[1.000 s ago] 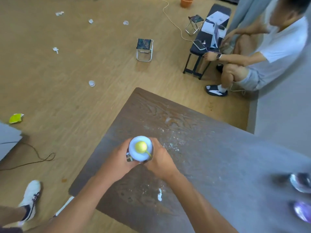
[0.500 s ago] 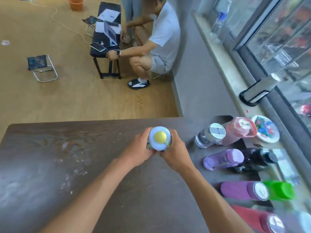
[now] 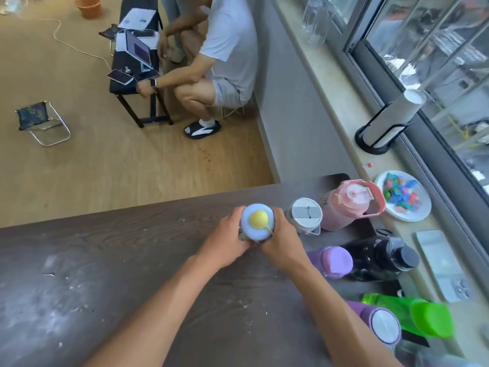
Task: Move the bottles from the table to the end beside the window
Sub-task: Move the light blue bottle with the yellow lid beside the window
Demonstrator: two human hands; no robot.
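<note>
A bottle with a pale blue lid and yellow knob (image 3: 257, 221) stands upright over the dark wooden table (image 3: 111, 260). My left hand (image 3: 227, 243) and my right hand (image 3: 281, 245) clasp it from both sides. Just to its right, at the table's window end, stand a clear bottle with a white lid (image 3: 305, 218), a pink jug (image 3: 349, 205), a lilac bottle (image 3: 333, 260), a black bottle (image 3: 381, 256), a purple bottle (image 3: 381, 325) and a green bottle (image 3: 412, 315).
A window sill (image 3: 344, 107) runs along the right, with a paper-cup holder (image 3: 389, 120), a plate of coloured pieces (image 3: 403, 198) and a white tray (image 3: 442, 266). Beyond the table a person (image 3: 225, 54) squats by a low black bench (image 3: 132, 67); a folding stool (image 3: 42, 123) stands on the floor.
Both hands carried the blue-lidded bottle from the table's far left end to the right. It now stands close beside the white-lidded bottle near the window.
</note>
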